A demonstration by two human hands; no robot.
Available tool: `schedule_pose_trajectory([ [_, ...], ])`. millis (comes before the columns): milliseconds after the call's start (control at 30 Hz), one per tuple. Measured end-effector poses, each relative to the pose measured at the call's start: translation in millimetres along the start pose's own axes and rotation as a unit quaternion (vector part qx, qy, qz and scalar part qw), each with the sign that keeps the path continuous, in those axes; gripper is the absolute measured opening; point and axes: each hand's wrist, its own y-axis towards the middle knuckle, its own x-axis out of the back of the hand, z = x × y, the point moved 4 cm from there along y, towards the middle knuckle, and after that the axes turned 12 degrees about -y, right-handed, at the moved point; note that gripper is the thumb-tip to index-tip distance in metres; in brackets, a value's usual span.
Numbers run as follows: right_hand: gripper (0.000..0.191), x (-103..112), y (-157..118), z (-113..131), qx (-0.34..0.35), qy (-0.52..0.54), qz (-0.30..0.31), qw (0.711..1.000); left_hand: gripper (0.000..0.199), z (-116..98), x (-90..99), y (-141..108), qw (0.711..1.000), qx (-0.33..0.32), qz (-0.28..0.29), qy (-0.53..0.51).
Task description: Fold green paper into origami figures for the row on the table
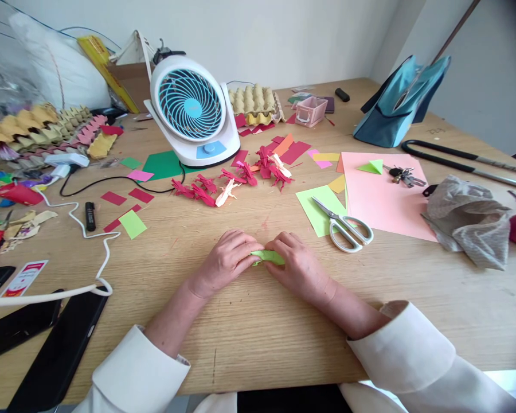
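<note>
A small folded piece of light green paper (270,256) is held between my two hands, low over the wooden table. My left hand (229,259) pinches its left end with thumb and fingers. At its right end my right hand (298,265) has its fingers closed on the paper. Beyond the hands lie red folded paper figures (204,190) and a cream one (227,193). White-handled scissors (346,228) rest partly on a light green sheet (318,207) to the right.
A white and blue fan (193,109) stands at the back. Pink paper (382,195) with keys (406,176) lies right, near a blue bag (389,115) and crumpled wrap (468,221). Black phones (62,350) and a white cable (105,258) are at left.
</note>
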Motion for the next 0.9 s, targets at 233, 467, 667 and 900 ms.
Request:
schedule_pose_trajectory([
  [233, 0.012, -0.8, -0.5, 0.3, -0.005, 0.002, -0.001, 1.000, 0.016, 0.8, 2.8, 1.0, 0.999, 0.022, -0.010, -0.040],
  [467, 0.012, -0.2, -1.7, 1.4, -0.017, 0.022, -0.007, 1.000, 0.014, 1.1, 6.8, 0.6, 0.997, 0.015, -0.012, -0.072],
  [667, 0.012, 0.5, -1.6, 2.8, -0.022, 0.035, -0.006, 0.999, 0.014, 1.4, 7.9, 1.3, 0.997, 0.010, -0.009, -0.070],
  [900, 0.014, -0.7, -1.5, 1.5, -0.030, 0.020, -0.008, 0.999, 0.026, 1.4, 7.2, 2.3, 0.999, 0.025, 0.005, -0.032],
])
